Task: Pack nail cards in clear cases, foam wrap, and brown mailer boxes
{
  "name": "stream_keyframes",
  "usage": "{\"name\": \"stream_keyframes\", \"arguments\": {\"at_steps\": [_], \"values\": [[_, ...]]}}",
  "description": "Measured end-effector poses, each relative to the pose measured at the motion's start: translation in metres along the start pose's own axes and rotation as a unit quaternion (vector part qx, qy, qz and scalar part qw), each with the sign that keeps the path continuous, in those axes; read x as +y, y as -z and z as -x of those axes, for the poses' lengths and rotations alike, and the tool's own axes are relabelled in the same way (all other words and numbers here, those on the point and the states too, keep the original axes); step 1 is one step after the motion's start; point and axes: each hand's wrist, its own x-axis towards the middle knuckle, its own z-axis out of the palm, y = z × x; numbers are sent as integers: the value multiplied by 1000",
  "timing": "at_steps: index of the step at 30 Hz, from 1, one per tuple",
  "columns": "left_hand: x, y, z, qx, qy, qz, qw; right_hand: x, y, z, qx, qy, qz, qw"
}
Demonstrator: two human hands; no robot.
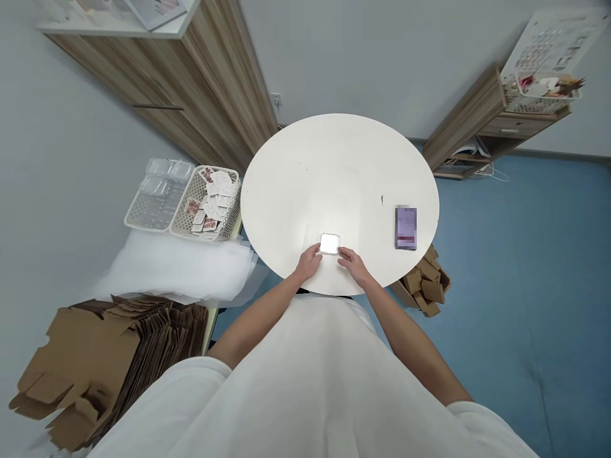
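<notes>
A small square clear plastic box (pixel 330 243) with something bright white in it lies near the front edge of the round white table (pixel 334 159). The fingertips of my left hand (pixel 309 262) grip its left edge, the thumb bent in below. On the opposite side, my right hand (pixel 352 264) has its fingers at the right edge, so the box is held between both hands. Glare on the white surface hides any detail of the contents.
A phone-like purple thing (pixel 405 228), blurred, lies at the table's right. Left of the table are a basket of printed cards (pixel 210 203), a basket of clear boxes (pixel 157 197), white wrapping sheets (pixel 176 264) and flattened cartons (pixel 90 350). Small cardboard boxes (pixel 424 283) sit low right.
</notes>
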Motion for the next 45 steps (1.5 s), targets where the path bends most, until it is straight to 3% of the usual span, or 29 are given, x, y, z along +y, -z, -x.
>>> {"name": "stream_keyframes", "arguments": {"at_steps": [4, 6, 10, 14, 17, 22, 26, 34, 38, 45], "values": [[-5, 9, 0, -3, -30, -72, 997, 0, -6, 6, 47, 25, 168, 984], [-10, 18, 2, -6, -55, -117, 992, 0, -12, 12, 39, 56, 297, 952], [-23, 38, 9, -66, -136, -196, 969, 3, -24, 20, -44, 103, 485, 867], [-28, 48, 14, -113, -189, -261, 940, 3, -32, 15, -31, 102, 538, 836], [-26, 52, 15, -133, -206, -291, 925, -2, -33, 10, -16, 89, 530, 843], [-28, 64, 10, -163, -234, -295, 912, -18, -25, 8, 29, 53, 425, 903], [-34, 69, -1, -134, -223, -275, 926, -24, -19, 11, 27, 35, 372, 927], [-35, 69, -8, -84, -152, -227, 958, 11, 5, 33, 43, 105, 439, 892], [-34, 70, -6, -89, -124, -223, 963, 26, 15, 35, 65, 101, 412, 903], [-29, 71, -12, -80, -57, -231, 968, 9, 12, 15, 111, 0, 422, 900]]}}
